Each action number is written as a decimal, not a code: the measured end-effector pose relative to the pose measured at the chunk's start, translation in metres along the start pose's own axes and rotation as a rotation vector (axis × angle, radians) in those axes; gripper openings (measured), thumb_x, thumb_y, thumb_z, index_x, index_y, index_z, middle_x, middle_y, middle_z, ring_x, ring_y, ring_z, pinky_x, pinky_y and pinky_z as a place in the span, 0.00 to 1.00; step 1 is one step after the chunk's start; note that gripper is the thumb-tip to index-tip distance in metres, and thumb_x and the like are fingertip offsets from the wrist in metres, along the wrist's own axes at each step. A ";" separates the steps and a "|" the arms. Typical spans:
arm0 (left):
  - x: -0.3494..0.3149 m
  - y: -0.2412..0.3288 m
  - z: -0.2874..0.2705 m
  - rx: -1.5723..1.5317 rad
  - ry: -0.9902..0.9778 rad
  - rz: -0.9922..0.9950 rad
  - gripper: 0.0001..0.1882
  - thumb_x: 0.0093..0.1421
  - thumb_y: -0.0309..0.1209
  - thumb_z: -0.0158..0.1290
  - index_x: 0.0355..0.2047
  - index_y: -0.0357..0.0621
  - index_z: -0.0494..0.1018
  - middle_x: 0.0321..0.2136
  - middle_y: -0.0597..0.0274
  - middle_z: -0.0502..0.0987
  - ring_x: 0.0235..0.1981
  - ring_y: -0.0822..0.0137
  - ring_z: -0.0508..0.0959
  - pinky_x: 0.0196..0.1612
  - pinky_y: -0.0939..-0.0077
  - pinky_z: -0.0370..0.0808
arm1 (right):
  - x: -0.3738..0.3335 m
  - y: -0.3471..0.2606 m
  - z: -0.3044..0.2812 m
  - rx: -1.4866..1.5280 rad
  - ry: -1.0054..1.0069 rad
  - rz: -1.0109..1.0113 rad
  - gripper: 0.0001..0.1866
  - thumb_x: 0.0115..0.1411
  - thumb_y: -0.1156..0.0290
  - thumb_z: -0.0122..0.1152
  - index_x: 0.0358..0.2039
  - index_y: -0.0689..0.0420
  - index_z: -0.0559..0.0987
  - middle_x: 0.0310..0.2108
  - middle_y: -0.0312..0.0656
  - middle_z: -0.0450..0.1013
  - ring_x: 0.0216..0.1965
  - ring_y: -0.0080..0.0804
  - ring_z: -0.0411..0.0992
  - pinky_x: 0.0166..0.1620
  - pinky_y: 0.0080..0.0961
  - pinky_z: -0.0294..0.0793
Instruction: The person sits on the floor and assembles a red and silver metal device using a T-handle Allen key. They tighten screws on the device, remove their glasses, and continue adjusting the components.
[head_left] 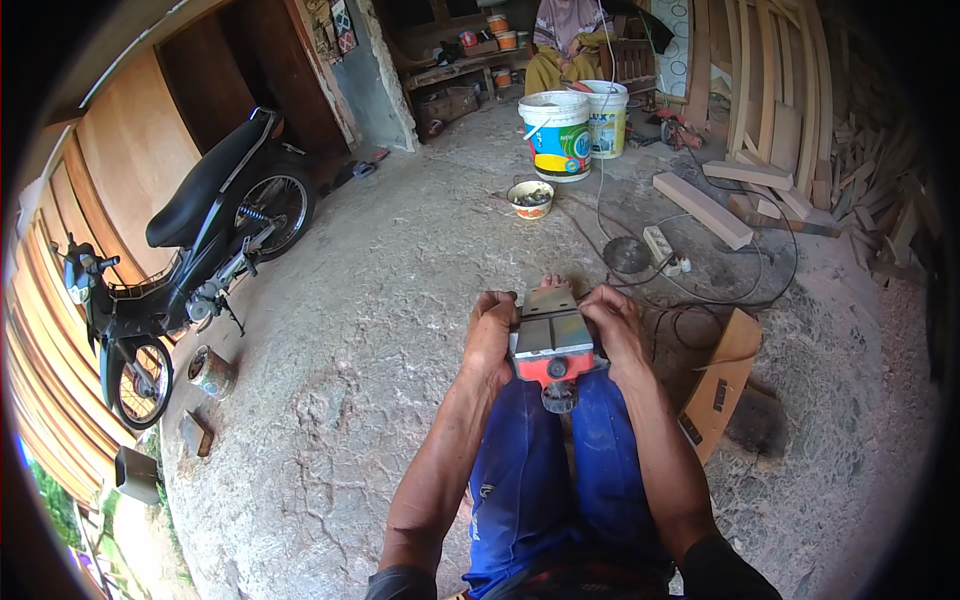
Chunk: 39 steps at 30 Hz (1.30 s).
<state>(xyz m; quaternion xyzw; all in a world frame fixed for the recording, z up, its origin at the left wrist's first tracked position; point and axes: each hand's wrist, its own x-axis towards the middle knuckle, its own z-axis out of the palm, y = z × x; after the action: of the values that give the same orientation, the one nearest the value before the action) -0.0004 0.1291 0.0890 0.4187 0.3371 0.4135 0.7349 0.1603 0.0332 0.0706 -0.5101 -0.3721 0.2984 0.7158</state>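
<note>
Head view — red planer [553, 366], flat metal face up

Left hand [490, 335] grasps its left side, right hand [617, 325] its right, both curled; it is held near the knees of blue trousers [525, 450]. On the rough floor [380, 300] beyond stand a small tub [532, 211] and a colourful bucket [558, 150] — a wooden board [728, 365] lies rightward.

The left forearm [440, 455] and right forearm [660, 450], both bare, reach forward from the lower edge and slant toward each other, wider apart near the elbows than at the wrists [487, 374]. The left hand [490, 337] and right hand [617, 328] are held level with each other ahead of the thighs [515, 470], apart, fingers bent inward in a grip
</note>
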 end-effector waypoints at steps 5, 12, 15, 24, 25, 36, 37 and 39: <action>0.000 0.000 0.001 -0.020 -0.003 0.001 0.16 0.53 0.19 0.48 0.43 0.37 0.71 0.48 0.54 0.71 0.42 0.65 0.70 0.47 0.69 0.74 | -0.001 -0.001 0.000 0.001 0.007 0.000 0.05 0.58 0.76 0.60 0.24 0.56 0.76 0.23 0.27 0.67 0.28 0.15 0.62 0.34 0.20 0.60; -0.005 -0.003 -0.007 -0.043 0.024 0.039 0.13 0.55 0.21 0.47 0.42 0.39 0.71 0.40 0.58 0.72 0.39 0.65 0.72 0.46 0.68 0.74 | 0.001 -0.005 0.006 0.101 -0.038 0.073 0.08 0.60 0.79 0.60 0.24 0.60 0.74 0.33 0.33 0.73 0.42 0.18 0.69 0.52 0.20 0.67; -0.018 0.003 -0.005 -0.074 0.063 0.076 0.10 0.60 0.25 0.47 0.42 0.41 0.72 0.33 0.64 0.70 0.35 0.71 0.69 0.41 0.75 0.70 | 0.013 0.018 0.006 0.202 -0.089 0.055 0.09 0.59 0.77 0.60 0.22 0.60 0.73 0.33 0.33 0.74 0.40 0.19 0.69 0.51 0.20 0.66; -0.054 0.031 -0.021 -0.015 0.242 0.152 0.11 0.58 0.22 0.47 0.41 0.43 0.72 0.36 0.64 0.71 0.38 0.68 0.71 0.46 0.72 0.72 | 0.025 0.050 0.039 0.086 -0.186 -0.080 0.06 0.58 0.74 0.60 0.24 0.59 0.77 0.24 0.32 0.70 0.32 0.19 0.66 0.42 0.20 0.63; -0.056 0.032 -0.023 -0.002 0.254 0.167 0.10 0.59 0.23 0.47 0.41 0.43 0.72 0.36 0.64 0.71 0.37 0.69 0.71 0.43 0.72 0.72 | 0.020 0.039 0.042 0.083 -0.213 -0.017 0.06 0.58 0.74 0.59 0.24 0.59 0.78 0.23 0.31 0.70 0.31 0.19 0.66 0.41 0.20 0.63; -0.053 0.023 -0.049 -0.172 0.291 0.167 0.07 0.62 0.26 0.47 0.39 0.40 0.72 0.35 0.58 0.74 0.35 0.61 0.76 0.42 0.65 0.78 | -0.001 0.010 0.054 0.210 -0.344 0.182 0.06 0.62 0.74 0.57 0.29 0.60 0.80 0.29 0.32 0.71 0.33 0.16 0.67 0.39 0.18 0.66; -0.054 0.023 -0.048 -0.163 0.311 0.165 0.07 0.63 0.27 0.47 0.39 0.41 0.72 0.35 0.58 0.74 0.35 0.62 0.76 0.43 0.65 0.78 | -0.001 0.007 0.053 0.213 -0.351 0.160 0.06 0.62 0.74 0.57 0.30 0.61 0.80 0.29 0.32 0.71 0.33 0.16 0.67 0.39 0.19 0.66; -0.057 0.022 -0.041 -0.191 0.329 0.181 0.07 0.63 0.26 0.47 0.39 0.41 0.72 0.35 0.59 0.74 0.35 0.62 0.76 0.44 0.65 0.78 | 0.000 0.009 0.053 0.149 -0.338 0.072 0.06 0.61 0.75 0.56 0.29 0.61 0.79 0.28 0.34 0.73 0.32 0.19 0.69 0.38 0.22 0.68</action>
<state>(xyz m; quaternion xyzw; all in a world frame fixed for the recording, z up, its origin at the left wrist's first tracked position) -0.0672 0.0987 0.0999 0.3024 0.3728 0.5708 0.6661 0.1152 0.0627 0.0729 -0.4114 -0.4453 0.4321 0.6676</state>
